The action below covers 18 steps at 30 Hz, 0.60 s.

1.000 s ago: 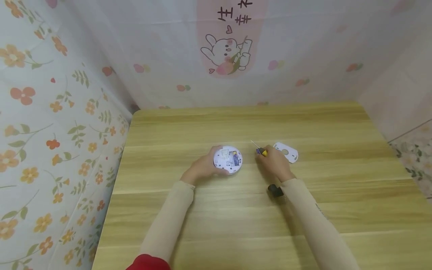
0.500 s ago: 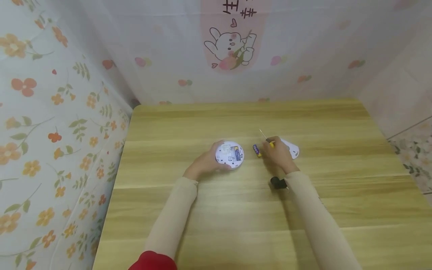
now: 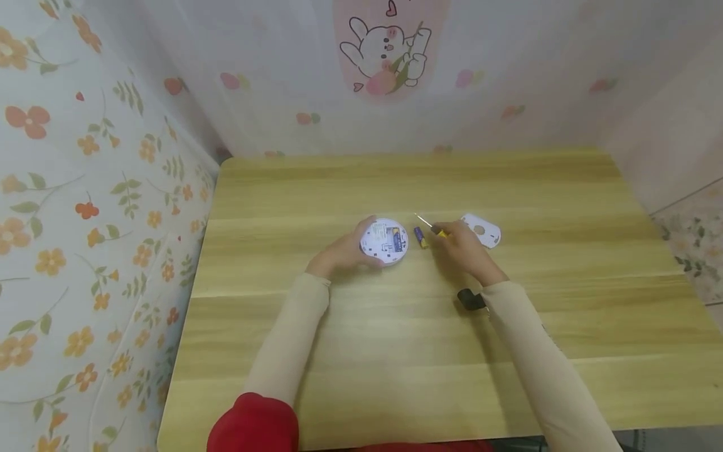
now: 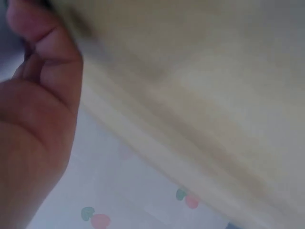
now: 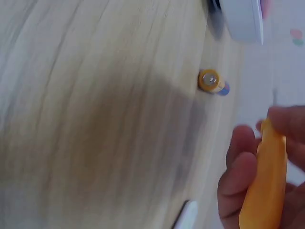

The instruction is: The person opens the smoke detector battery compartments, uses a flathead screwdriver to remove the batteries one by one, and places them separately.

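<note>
My left hand (image 3: 351, 247) grips the left edge of a round white device (image 3: 374, 246), its thumb at the near rim and fingers at the far rim. An open compartment in the device's upward face holds a blue-and-yellow battery (image 3: 398, 240). A loose battery (image 3: 420, 237) in the same colours lies just right of it. My right hand (image 3: 465, 248) holds a screwdriver (image 3: 439, 232) by its yellow-and-black handle, the thin shaft pointing up-left past the loose battery. In the right wrist view, thumb and fingers close round the yellow handle (image 5: 267, 183). The left wrist view is mostly blurred.
A white oblong plate (image 3: 489, 234) with a round hole lies on the wooden table (image 3: 339, 351), just beyond my right hand. A black piece (image 3: 471, 300) sits beside my right cuff. Patterned cloth (image 3: 254, 107) hangs behind and to the left of the table.
The loose battery, mostly hidden by my right hand at first, now shows whole and lies closer to the device. The screwdriver tip has swung left. The view has tilted down.
</note>
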Available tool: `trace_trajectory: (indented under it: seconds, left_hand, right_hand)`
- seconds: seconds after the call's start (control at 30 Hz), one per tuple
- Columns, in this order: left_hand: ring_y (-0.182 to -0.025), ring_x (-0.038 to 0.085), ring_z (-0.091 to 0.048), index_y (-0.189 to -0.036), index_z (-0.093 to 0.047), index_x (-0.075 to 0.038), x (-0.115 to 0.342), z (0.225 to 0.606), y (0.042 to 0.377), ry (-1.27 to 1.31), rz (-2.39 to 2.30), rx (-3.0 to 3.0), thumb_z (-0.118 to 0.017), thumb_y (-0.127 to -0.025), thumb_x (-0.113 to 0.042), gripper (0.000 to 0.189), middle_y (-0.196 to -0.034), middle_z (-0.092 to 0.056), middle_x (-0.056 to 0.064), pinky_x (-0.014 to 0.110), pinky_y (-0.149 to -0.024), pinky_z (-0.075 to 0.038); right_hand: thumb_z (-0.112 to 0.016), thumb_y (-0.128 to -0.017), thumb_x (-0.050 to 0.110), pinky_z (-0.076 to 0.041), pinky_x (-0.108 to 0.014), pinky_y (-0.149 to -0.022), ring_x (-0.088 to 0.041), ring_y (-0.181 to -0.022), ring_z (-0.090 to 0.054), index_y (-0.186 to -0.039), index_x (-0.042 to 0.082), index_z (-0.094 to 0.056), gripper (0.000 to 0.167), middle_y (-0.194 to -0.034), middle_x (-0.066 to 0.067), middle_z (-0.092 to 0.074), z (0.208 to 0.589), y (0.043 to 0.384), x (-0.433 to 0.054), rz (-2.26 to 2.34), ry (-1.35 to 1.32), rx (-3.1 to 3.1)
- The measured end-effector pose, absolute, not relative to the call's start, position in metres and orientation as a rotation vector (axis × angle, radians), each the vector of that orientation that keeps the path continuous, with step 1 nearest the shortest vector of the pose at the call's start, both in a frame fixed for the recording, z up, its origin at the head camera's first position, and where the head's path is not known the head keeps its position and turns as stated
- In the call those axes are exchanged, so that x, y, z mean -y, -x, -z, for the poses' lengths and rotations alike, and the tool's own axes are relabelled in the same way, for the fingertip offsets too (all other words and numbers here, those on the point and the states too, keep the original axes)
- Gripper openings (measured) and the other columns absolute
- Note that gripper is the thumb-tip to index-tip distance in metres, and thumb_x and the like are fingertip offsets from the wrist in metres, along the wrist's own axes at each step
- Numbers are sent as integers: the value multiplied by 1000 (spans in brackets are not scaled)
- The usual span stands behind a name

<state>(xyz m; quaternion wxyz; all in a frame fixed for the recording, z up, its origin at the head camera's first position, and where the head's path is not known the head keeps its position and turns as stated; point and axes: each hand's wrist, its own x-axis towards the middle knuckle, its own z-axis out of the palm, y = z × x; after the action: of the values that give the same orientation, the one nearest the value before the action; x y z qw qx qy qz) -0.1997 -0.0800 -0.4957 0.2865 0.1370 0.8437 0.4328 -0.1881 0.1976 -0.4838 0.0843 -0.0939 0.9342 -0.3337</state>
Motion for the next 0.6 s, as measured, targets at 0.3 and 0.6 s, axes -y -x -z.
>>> trace_trajectory:
  seconds: [0.3,0.6]
  left_hand:
    - [-142,33,-32,-155,-7,-35,82,494,209,-393,-1139,-2148,-81,-75,-22,110,-160,-24,9,53,-115,-26]
    - [-145,32,-27,-154,-7,-38,85,494,211,-393,-1171,-2133,-82,-75,-19,110,-162,-18,5,52,-117,-21]
  right_hand:
    - [-57,-94,10,-44,-53,-99,-36,-114,-54,-116,0,-65,26,-120,-21,-62,480,188,-187,832,370,-2752]
    - [-58,-95,12,-41,-55,-101,-39,-119,-52,-119,-3,-62,28,-123,-24,-59,481,188,-201,920,293,-2778]
